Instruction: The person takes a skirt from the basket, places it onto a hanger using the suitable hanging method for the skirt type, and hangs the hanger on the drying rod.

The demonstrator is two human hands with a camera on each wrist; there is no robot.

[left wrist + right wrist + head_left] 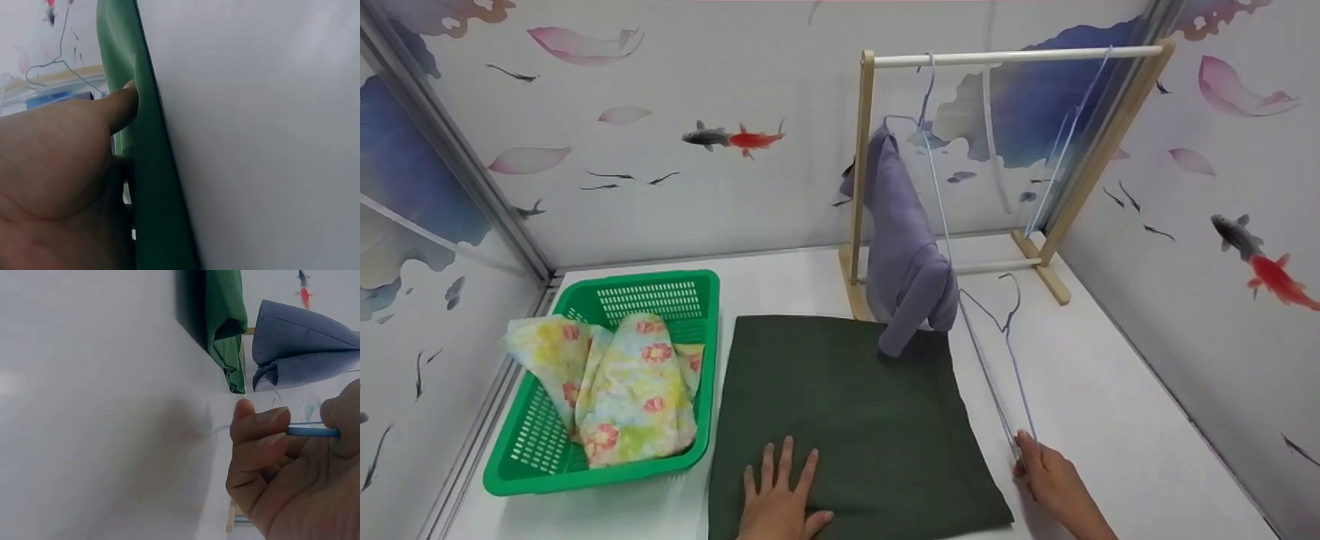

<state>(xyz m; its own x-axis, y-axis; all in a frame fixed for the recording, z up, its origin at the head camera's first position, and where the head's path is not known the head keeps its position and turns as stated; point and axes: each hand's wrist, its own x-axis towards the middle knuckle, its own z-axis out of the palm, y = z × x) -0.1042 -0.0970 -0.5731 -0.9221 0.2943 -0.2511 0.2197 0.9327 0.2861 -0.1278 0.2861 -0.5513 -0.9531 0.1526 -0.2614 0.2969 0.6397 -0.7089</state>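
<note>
The R hand [1057, 476] is pinching the near end of a thin hanger [1006, 330], w/ thumb and fingers closing round it. The L hand [780, 495] isn't grabbing: its fingers are lying spread and flat on the dark green cloth [832, 390], pressing nr the cloth's L side. The cloth is lying just L of the R grip, w/ its near R corner sitting right beside that hand, but the L hand is nearer b/c it's touching it. The hanger is pointing fwd from the grip and a bit L, running along the cloth's R edge w/ a thin strip of table btwn them. Its hook is sticking out on the side away from the cloth. The cloth's bottom edge is partly going out of view, so I can't tell its full length. Fwd and L of the grip, a purple top [904, 225] is hanging on the rack [1035, 55], and its sleeve is drooping at the cloth's far R corner, so that spot is looking tight. R of the grip, bare table [1117, 420] is leaving lots of room. Far L, past the L hand, a green basket [585, 478] is holding a flowery cloth [637, 390].
</note>
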